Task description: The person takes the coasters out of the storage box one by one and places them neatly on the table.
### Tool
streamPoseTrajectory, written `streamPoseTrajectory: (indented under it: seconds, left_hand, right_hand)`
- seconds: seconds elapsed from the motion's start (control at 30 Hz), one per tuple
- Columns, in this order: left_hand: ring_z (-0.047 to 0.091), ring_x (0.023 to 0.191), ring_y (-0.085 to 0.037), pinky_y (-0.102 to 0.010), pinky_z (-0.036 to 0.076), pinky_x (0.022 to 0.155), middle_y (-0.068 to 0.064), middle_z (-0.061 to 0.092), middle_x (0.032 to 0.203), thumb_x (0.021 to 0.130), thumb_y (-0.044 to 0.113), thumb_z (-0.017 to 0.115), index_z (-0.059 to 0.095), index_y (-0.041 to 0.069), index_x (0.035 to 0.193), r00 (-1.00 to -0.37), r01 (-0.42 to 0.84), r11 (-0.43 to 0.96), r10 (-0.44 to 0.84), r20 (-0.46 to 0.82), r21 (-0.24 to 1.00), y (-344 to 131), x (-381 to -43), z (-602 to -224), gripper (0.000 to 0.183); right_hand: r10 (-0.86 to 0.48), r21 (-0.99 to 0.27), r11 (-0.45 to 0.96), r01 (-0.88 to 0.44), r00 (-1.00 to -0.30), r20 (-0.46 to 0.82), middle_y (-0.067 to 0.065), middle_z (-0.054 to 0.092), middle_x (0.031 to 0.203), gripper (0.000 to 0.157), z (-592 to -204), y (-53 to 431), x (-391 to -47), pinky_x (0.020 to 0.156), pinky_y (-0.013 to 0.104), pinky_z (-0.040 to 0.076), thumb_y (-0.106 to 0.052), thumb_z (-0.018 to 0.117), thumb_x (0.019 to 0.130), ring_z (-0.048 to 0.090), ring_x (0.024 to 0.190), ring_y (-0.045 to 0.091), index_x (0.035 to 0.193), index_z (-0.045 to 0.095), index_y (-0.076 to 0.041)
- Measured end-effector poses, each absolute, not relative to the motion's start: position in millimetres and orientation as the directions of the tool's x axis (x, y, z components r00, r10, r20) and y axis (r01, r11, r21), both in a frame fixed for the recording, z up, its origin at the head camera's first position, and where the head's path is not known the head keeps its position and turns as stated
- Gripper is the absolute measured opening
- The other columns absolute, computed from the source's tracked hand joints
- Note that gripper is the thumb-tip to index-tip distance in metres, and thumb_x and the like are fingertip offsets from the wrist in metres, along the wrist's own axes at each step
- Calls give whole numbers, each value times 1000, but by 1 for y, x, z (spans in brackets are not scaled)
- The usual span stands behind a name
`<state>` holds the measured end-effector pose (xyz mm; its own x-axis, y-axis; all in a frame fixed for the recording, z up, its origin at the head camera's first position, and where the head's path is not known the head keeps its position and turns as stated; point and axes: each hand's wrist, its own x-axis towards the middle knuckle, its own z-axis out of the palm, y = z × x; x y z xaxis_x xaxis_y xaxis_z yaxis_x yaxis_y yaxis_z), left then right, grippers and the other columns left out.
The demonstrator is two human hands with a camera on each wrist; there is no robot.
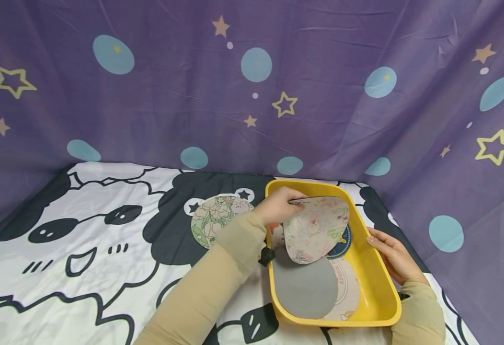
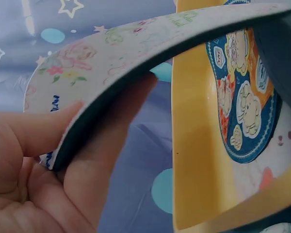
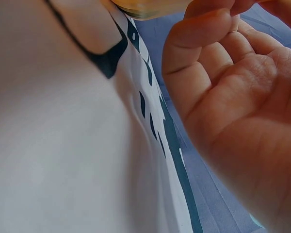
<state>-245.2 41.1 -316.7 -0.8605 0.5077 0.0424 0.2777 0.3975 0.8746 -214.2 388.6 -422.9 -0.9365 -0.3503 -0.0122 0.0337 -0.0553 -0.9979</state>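
My left hand point(image 1: 279, 207) pinches the edge of a thin pale mouse pad point(image 1: 316, 227) with a faint floral print. In the left wrist view this pad point(image 2: 131, 51) bends in a curve, and its dark underside shows. It hangs over a yellow plastic bin point(image 1: 374, 292). Inside the bin lie a plain grey disc point(image 1: 305, 287), a pale pink round pad point(image 1: 349, 290) and a dark blue patterned pad point(image 2: 247, 116), partly covered. My right hand point(image 1: 394, 256) grips the bin's right rim. The right wrist view shows that hand's fingers point(image 3: 199, 29) bent at the bin's edge.
A round green floral pad point(image 1: 217, 215) lies on the cloth left of the bin, partly behind the left sleeve. The black-and-white cartoon cloth point(image 1: 118, 249) covers the surface. A purple curtain point(image 1: 183, 86) with stars and blue dots hangs behind and at the sides.
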Motion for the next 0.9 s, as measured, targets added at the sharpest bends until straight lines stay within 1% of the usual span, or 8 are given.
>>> streamPoseTrajectory:
  seconds: [0.1, 0.17, 0.33, 0.4, 0.57, 0.63, 0.8, 0.9]
  left_hand:
    - [66, 94, -16, -25, 54, 87, -13, 69, 122, 100, 8, 56, 65, 4, 129, -872, 240, 337, 486, 50, 910, 37, -244, -322, 31]
    - [64, 89, -14, -23, 53, 84, -13, 69, 120, 99, 8, 57, 66, 4, 128, -884, 224, 305, 464, 61, 926, 35, -243, -325, 30]
    - [52, 58, -9, -23, 45, 51, -13, 72, 104, 99, 10, 58, 68, 9, 125, -917, 148, 265, 396, 32, 953, 28, -238, -330, 28]
    - [51, 55, -8, -23, 42, 46, -13, 72, 103, 100, 11, 57, 67, 10, 127, -926, 122, 242, 378, 22, 963, 26, -237, -332, 29]
    - [62, 71, -5, -19, 51, 63, -16, 73, 109, 100, 9, 56, 65, 6, 129, -939, 86, 145, 342, 31, 986, 21, -235, -338, 31]
    - [64, 71, -6, -21, 55, 66, -18, 73, 109, 101, 10, 56, 64, 6, 131, -946, 51, 110, 325, 12, 993, 18, -234, -341, 32]
    - [68, 68, -11, -31, 61, 62, -21, 70, 111, 102, 12, 54, 58, 8, 138, -954, -22, 43, 298, -34, 999, 11, -234, -348, 36]
    - [69, 70, -11, -31, 61, 64, -21, 68, 113, 103, 11, 53, 56, 6, 139, -959, -45, 0, 280, -44, 999, 6, -233, -351, 37]
  right_hand:
    - [-350, -998, -57, 37, -937, -14, -5, 72, 113, 33, -423, 389, -214, 82, 28, 60, -8, 39, 107, 71, 97, 10, 123, 63, -24]
    - [-352, -997, -62, 39, -936, -14, -5, 72, 113, 33, -423, 389, -214, 82, 28, 60, -8, 39, 107, 71, 97, 10, 123, 63, -24]
    - [-354, -996, -76, 53, -935, -22, -6, 72, 113, 33, -422, 390, -214, 82, 28, 59, -9, 39, 107, 71, 98, 10, 123, 64, -24]
    - [-355, -995, -82, 57, -934, -25, -6, 72, 114, 34, -422, 390, -214, 83, 28, 59, -9, 39, 107, 71, 98, 10, 123, 64, -24]
    - [-357, -995, -85, 59, -934, -24, -5, 72, 113, 34, -422, 389, -214, 83, 27, 59, -8, 39, 107, 71, 98, 10, 123, 64, -23]
    - [-362, -994, -88, 57, -932, -21, -5, 72, 114, 34, -422, 389, -214, 83, 27, 59, -8, 39, 107, 71, 98, 10, 123, 64, -23]
    - [-368, -994, -96, 50, -930, -11, -5, 72, 114, 35, -422, 389, -213, 83, 27, 59, -7, 38, 107, 71, 98, 10, 123, 65, -23]
    - [-363, -994, -92, 51, -932, -14, -6, 73, 113, 35, -422, 389, -213, 82, 27, 59, -8, 38, 107, 72, 97, 10, 123, 65, -23]
